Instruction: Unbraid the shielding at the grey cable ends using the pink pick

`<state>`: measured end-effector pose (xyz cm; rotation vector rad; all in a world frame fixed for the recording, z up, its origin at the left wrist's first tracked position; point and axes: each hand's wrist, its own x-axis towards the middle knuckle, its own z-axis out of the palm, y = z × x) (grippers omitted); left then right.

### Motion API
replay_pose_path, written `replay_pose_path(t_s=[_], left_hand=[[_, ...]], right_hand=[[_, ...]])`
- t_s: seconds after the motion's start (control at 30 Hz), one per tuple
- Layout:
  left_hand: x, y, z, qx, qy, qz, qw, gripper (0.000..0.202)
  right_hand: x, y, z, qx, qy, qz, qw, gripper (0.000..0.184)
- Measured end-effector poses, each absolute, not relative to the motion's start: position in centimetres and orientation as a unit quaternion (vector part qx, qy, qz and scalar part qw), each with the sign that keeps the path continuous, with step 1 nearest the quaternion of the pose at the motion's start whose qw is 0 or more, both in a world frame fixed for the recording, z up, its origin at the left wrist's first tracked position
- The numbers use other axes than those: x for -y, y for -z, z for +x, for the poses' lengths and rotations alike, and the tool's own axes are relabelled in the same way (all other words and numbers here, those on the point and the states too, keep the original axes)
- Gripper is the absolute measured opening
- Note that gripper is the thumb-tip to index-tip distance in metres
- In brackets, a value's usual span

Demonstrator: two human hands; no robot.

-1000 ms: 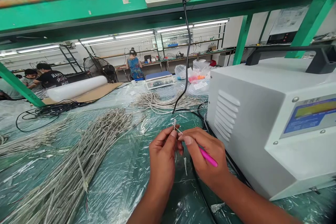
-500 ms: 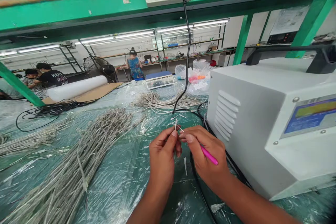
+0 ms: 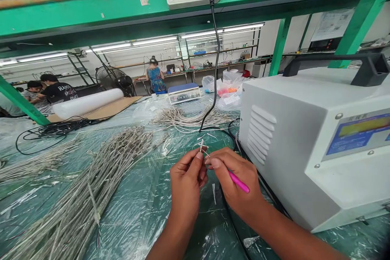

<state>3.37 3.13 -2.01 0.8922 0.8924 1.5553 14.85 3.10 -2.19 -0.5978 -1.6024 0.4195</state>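
Presently: left hand (image 3: 186,179) pinches one wire tip (image 3: 201,145); right hand (image 3: 237,182) grips one pink tool (image 3: 239,182); grey machine (image 3: 292,142), panel lettering illegible.

Bright, sharp, edge-warped; plastic glare.

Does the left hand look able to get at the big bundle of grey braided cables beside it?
Probably yes: the bundle of grey braided cables lies just left of the left hand with nothing between, though its grip is busy pinching a small silvery wire end.
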Motion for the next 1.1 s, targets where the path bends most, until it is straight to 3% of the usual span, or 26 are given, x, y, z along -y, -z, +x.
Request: replay_pose_path(t_s=[0.73,1.1], left_hand=[[-3.1,1.8,3.4,-0.399,-0.626,0.384,0.549,0.019],[-2.7,1.8,3.8,-0.405,-0.633,0.408,0.518,0.020]], right_hand=[[-3.3,2.4,15.0,0.693,-0.255,-0.242,0.630,0.021],[-4.1,2.5,15.4,0.590,-0.126,-0.399,0.690,0.020]])
